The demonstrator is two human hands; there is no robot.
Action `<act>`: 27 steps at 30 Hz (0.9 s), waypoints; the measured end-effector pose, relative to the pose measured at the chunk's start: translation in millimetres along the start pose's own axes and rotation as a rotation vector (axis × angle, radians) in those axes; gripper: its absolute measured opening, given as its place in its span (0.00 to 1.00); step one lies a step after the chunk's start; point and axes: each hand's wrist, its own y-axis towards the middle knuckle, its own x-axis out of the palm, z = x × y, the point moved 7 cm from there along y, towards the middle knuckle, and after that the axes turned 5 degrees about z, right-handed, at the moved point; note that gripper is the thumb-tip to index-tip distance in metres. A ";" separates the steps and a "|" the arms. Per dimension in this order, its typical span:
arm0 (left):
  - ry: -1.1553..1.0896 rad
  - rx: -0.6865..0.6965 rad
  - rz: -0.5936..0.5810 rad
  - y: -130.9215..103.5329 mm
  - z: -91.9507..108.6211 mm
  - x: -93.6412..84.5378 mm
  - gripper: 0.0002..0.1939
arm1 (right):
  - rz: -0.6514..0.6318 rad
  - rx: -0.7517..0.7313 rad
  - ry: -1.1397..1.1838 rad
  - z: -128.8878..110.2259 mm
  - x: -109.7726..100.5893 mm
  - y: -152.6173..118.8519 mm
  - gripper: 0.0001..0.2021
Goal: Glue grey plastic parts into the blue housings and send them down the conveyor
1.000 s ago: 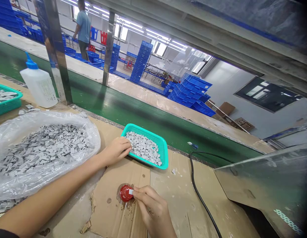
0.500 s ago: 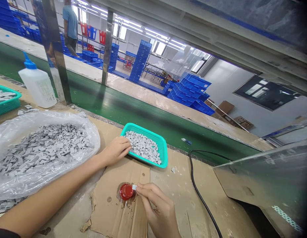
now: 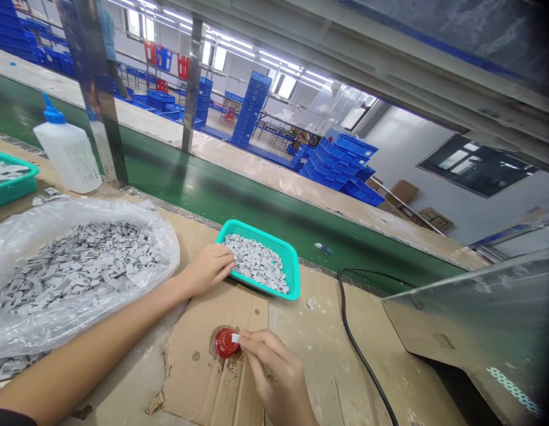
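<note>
My left hand (image 3: 210, 269) rests on the left end of a green basket (image 3: 293, 275) of small grey pieces (image 3: 257, 260); its fingertips reach over the rim, and whether they hold a piece is hidden. My right hand (image 3: 274, 367) pinches a small whitish-grey piece (image 3: 235, 338) between thumb and fingers. That piece is over the right part of a small red dish (image 3: 224, 344), which sits on a wet-stained sheet of cardboard (image 3: 203, 384).
A plastic bag (image 3: 165, 225) of grey pieces lies left, near a white bottle (image 3: 70, 154) and another green basket (image 3: 17, 189). A black cable (image 3: 352, 331) runs at the right. Behind is a green belt (image 3: 168, 183) carrying a small blue-and-white item (image 3: 323, 249).
My right hand and its piece have moved slightly left, over the red dish. The small item on the belt has shifted left. The person in the background has moved left behind the post.
</note>
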 end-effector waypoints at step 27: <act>-0.183 -0.197 0.087 -2.1 -13.9 -8.9 0.15 | 0.152 -0.009 0.026 -15.0 -11.1 -7.4 0.17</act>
